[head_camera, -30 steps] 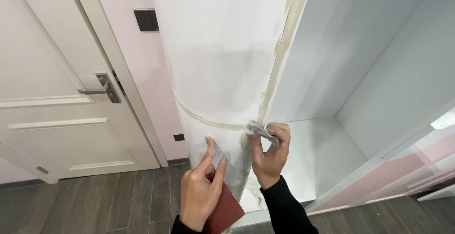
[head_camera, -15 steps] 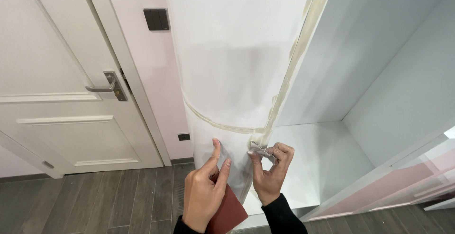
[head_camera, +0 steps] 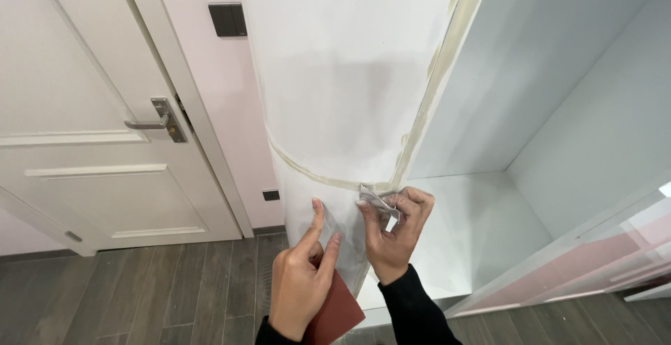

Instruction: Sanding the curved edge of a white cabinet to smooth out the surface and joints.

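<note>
1. Right hand: grip pinched tight on a crumpled flap of clear protective film, thumb and fingertips closed over it at the front edge of the cabinet side panel.
2. Left hand: index finger stretched up and pressed against the lower panel, remaining fingers curled around a dark red sheet of sandpaper tucked under the palm; grip closed on that sheet.
3. Film: thin, glossy, wrinkled where pinched, peeled off the lower part of the panel; above it, a curved yellowish line running across the panel to the corner, continuing as a strip up the front edge.
4. Panel: white, smooth, faintly grey-smudged in the middle.
5. To the right: open white cabinet interior with a shelf, plus a pale pink glossy door front low at the right.
6. To the left: pink wall with a black switch and a small socket, white door with a metal handle.
7. Below: grey wood-look floor. Black sleeves on both wrists.
</note>
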